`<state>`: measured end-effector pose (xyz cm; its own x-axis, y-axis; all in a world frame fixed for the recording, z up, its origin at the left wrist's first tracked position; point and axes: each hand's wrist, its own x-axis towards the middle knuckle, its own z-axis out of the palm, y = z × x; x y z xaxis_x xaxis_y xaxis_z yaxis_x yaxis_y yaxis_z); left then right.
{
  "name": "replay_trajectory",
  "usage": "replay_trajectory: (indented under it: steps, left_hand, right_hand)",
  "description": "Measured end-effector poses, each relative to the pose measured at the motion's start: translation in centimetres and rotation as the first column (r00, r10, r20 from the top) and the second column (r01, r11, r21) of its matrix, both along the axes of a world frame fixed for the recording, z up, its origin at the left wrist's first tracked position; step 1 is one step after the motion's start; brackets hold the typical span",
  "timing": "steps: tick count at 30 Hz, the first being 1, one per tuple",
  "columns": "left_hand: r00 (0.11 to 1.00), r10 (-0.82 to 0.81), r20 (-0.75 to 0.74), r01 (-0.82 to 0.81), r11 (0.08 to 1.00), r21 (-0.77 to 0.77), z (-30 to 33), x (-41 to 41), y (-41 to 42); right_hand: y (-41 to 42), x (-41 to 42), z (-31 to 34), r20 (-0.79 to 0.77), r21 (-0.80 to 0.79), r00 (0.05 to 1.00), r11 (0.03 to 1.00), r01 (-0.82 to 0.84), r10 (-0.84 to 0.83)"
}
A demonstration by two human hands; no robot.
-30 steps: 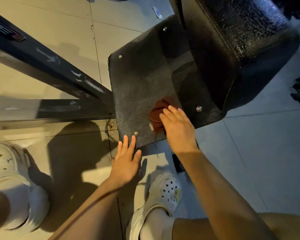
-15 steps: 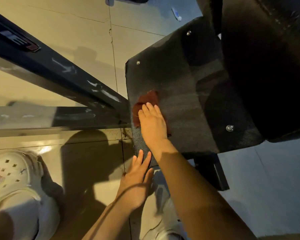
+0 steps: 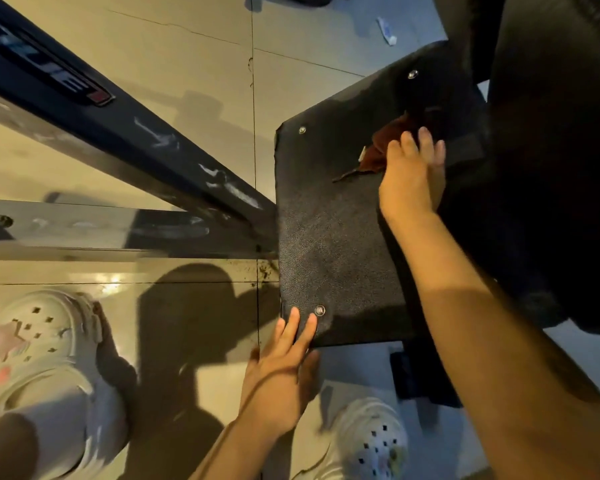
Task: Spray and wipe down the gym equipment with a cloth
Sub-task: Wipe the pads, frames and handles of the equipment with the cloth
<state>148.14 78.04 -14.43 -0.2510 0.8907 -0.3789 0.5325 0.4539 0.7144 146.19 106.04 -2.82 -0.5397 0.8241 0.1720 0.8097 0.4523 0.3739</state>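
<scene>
A black textured foot plate [image 3: 329,237] of a gym machine, fixed with metal bolts at its corners, fills the middle right. A dark red cloth [image 3: 383,145] lies on its far part. My right hand [image 3: 411,174] presses flat on the cloth with straight fingers, covering its right side. My left hand [image 3: 281,372] rests with straight fingers on the plate's near left corner, beside a bolt. No spray bottle is in view.
A black padded seat [image 3: 551,168] overhangs the plate on the right. Dark metal frame beams [image 3: 125,133] run across the left over the beige tiled floor. My white clogs [image 3: 45,355] stand below. A small white tube [image 3: 387,31] lies on the far floor.
My right hand has slid the cloth from the plate's near left part up and right to its far part. My left hand stays at the near corner.
</scene>
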Motion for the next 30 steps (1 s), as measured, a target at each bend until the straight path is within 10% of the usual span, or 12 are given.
replay_trajectory:
  steps: [11, 23, 30]
  left_hand:
    - [0.999, 0.04, -0.023, -0.041, 0.999, -0.026, -0.3, -0.2, 0.1]
    - [0.999, -0.021, -0.034, 0.019, 0.998, -0.06, 1.4, -2.5, 0.7]
    - [0.976, 0.16, -0.147, -0.114, 0.953, 0.279, 7.5, -2.8, -2.0]
  right_hand:
    - [-8.0, -1.9, -8.8, 0.103, -0.323, 0.907, 0.877, -0.357, 0.408]
    - [-11.0, 7.1, -5.2, -0.18, -0.213, 0.894, 0.871, -0.443, 0.411]
    - [-15.8, 10.5, -0.6, -0.28, -0.603, 0.944, 0.734, -0.313, 0.173]
